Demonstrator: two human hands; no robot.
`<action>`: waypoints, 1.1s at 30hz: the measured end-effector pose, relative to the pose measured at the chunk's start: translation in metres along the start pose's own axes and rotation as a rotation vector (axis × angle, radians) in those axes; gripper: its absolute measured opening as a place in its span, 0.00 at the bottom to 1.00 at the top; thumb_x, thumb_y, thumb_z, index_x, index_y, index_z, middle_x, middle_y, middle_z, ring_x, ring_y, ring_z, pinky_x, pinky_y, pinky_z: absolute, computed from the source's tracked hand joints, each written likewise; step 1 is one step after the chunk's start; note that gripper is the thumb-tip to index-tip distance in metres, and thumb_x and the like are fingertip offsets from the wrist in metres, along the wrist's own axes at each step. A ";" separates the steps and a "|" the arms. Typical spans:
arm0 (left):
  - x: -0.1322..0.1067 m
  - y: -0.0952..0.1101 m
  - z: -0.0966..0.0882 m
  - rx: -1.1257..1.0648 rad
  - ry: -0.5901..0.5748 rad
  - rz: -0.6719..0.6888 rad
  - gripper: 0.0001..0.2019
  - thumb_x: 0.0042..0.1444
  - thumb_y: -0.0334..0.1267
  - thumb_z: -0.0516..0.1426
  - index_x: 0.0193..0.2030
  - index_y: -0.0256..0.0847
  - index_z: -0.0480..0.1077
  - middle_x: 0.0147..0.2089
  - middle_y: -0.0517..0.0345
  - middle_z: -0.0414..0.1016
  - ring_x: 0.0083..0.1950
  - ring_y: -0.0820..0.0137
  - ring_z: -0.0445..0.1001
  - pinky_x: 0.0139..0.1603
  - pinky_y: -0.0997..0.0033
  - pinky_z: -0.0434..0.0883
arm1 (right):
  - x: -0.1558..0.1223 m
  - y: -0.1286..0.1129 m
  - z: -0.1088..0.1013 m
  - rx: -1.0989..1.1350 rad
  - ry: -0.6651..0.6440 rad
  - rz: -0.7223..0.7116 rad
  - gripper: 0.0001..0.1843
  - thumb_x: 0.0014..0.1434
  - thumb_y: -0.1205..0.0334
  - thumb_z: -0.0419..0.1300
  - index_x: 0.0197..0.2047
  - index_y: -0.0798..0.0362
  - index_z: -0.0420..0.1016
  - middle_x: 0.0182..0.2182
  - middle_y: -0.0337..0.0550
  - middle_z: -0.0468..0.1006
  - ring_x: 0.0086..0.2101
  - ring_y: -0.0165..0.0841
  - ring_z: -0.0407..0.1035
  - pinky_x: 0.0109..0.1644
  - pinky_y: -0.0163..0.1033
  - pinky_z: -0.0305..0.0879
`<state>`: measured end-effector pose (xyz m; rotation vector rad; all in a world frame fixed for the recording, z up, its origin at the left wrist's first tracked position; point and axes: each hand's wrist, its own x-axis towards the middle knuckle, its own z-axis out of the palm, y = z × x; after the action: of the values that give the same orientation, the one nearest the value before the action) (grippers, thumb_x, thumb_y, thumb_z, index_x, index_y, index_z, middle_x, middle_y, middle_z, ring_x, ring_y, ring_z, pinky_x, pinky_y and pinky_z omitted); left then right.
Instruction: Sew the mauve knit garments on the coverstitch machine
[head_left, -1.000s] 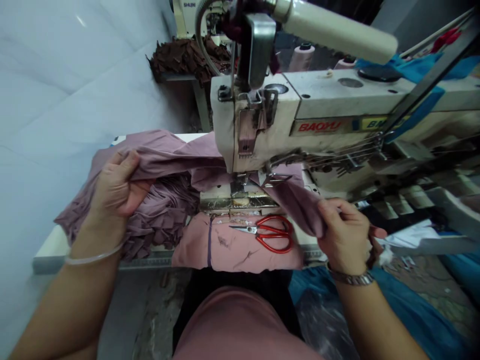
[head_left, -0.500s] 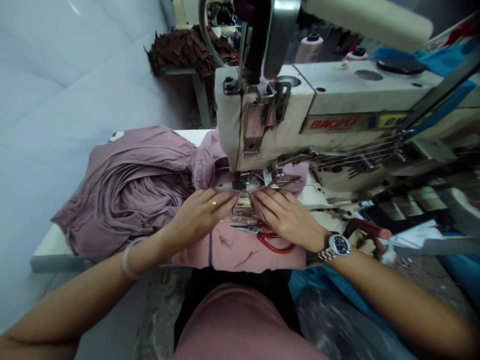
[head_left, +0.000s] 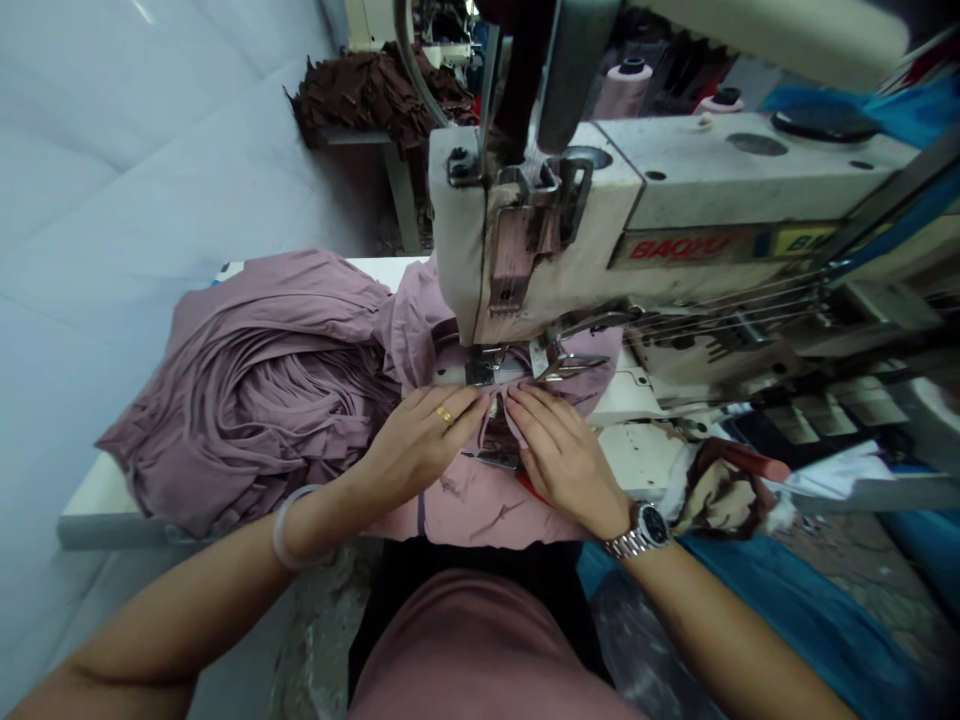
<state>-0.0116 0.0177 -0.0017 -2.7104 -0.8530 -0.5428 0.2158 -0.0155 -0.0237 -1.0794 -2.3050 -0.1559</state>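
A white industrial sewing machine [head_left: 675, 230] stands on the table, its presser foot [head_left: 487, 372] just beyond my fingers. Mauve fabric [head_left: 420, 320] lies under the foot and runs left into a big bunched pile [head_left: 255, 390]. My left hand [head_left: 420, 440], with a ring and a bangle, lies flat on the fabric left of the foot, fingers stretched toward it. My right hand [head_left: 562, 455], with a wristwatch, lies flat on the fabric at the right, fingertips close to the left ones. Red scissors [head_left: 529, 485] are almost hidden under my right hand.
A pink cloth pad [head_left: 480, 510] covers the table's front edge [head_left: 97, 520]. Brown fabric pieces [head_left: 360, 100] are heaped on a far table. Thread cones [head_left: 622, 85] stand behind the machine. A patterned rag [head_left: 720, 490] and blue cloth [head_left: 787, 590] sit at the right.
Both hands left the fabric's outer parts and came together at the presser foot. Since half a second ago they pulled slightly back toward me, and my right hand now covers the scissors.
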 end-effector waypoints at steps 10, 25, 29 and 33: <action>0.003 0.034 -0.019 0.056 -0.226 -0.117 0.18 0.63 0.34 0.54 0.60 0.43 0.67 0.65 0.36 0.63 0.60 0.51 0.68 0.51 0.54 0.72 | 0.010 0.004 -0.008 -0.092 -0.149 -0.031 0.23 0.64 0.69 0.52 0.61 0.64 0.66 0.61 0.55 0.67 0.60 0.45 0.62 0.61 0.53 0.64; -0.004 0.029 -0.010 0.042 -0.137 -0.141 0.16 0.65 0.31 0.50 0.56 0.38 0.69 0.64 0.42 0.66 0.60 0.57 0.67 0.54 0.59 0.70 | 0.015 0.001 -0.009 -0.097 -0.168 -0.083 0.21 0.65 0.70 0.52 0.60 0.64 0.67 0.62 0.53 0.67 0.62 0.43 0.60 0.63 0.51 0.63; 0.002 0.021 -0.005 0.052 -0.086 -0.181 0.20 0.65 0.30 0.49 0.62 0.31 0.65 0.59 0.45 0.71 0.55 0.61 0.69 0.49 0.61 0.70 | 0.009 0.005 -0.011 -0.119 -0.153 -0.060 0.22 0.64 0.69 0.54 0.60 0.65 0.67 0.61 0.54 0.68 0.60 0.45 0.61 0.62 0.53 0.63; 0.007 0.018 -0.001 0.057 -0.082 -0.191 0.20 0.65 0.31 0.50 0.63 0.35 0.65 0.57 0.46 0.71 0.51 0.59 0.69 0.45 0.59 0.68 | 0.007 0.002 -0.005 -0.141 -0.117 -0.014 0.23 0.65 0.65 0.55 0.61 0.63 0.66 0.60 0.53 0.70 0.59 0.45 0.62 0.60 0.53 0.64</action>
<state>0.0035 0.0067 0.0002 -2.6310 -1.1393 -0.4394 0.2159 -0.0116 -0.0162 -1.1700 -2.4369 -0.2706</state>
